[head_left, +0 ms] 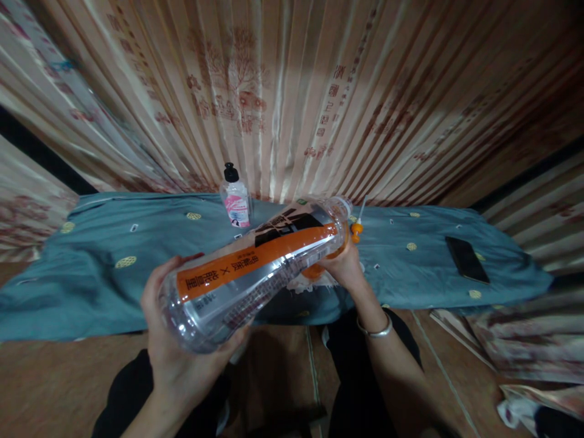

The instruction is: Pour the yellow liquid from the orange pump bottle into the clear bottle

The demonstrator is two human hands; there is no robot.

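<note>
A large clear plastic bottle (260, 258) with an orange and black label is held tilted in front of me, its base close and its white neck end pointing away to the right. My left hand (182, 347) is wrapped around the base. My right hand (345, 263) is closed at the neck end, its fingers partly hidden by the bottle. Beneath the bottle, by my right thumb, an orange object (314, 271) shows in part, with white crumpled tissue (301, 283) under it. Beyond the right hand lies an orange pump top (356, 230) with a thin tube.
A small clear bottle (236, 204) with a black cap and pink label stands at the back left of the blue-green cloth (114, 243). A dark phone (466, 260) lies on the right. Pleated patterned curtains (283, 103) hang behind and at the sides.
</note>
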